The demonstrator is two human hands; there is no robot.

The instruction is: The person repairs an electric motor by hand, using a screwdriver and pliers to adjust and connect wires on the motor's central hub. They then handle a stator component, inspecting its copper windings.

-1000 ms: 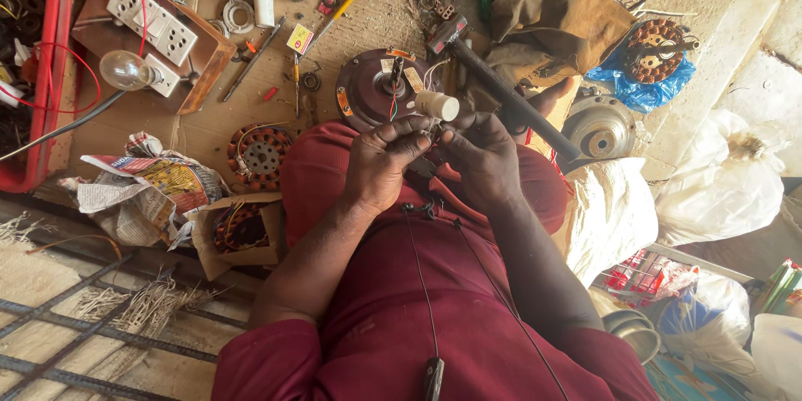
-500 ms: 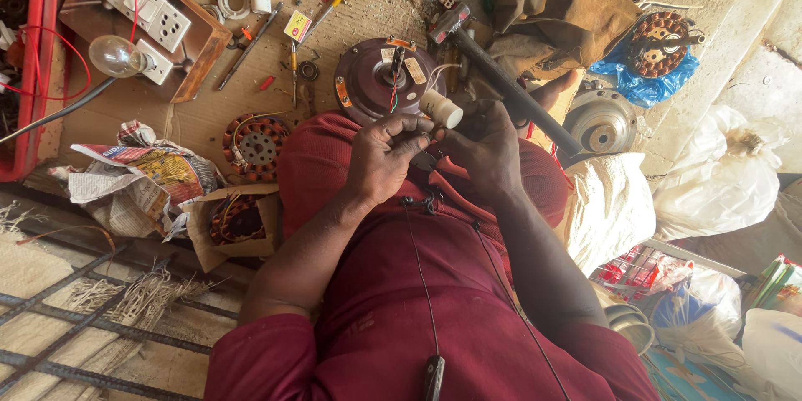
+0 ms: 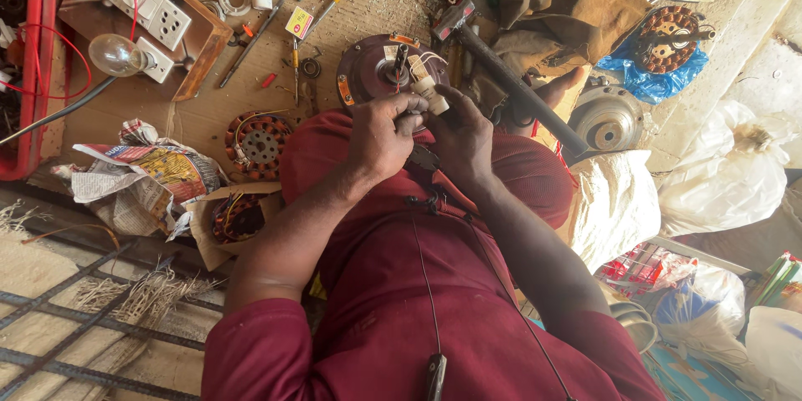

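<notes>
Matt dark metal motor housing (image 3: 372,75), glossy glass bulb (image 3: 113,54), crumpled newspaper (image 3: 138,180), rough brown cloth (image 3: 568,4)

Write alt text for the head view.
Both hands, left hand and right hand, meet on a small pale cylinder above a round motor housing. A hammer, switchboard and bulb lie around.

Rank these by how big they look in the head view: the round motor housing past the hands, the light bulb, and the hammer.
1. Hammer, longest by far, crossing the floor diagonally.
2. Round motor housing, partly hidden by the left hand.
3. Light bulb, clearly the smallest.
</notes>
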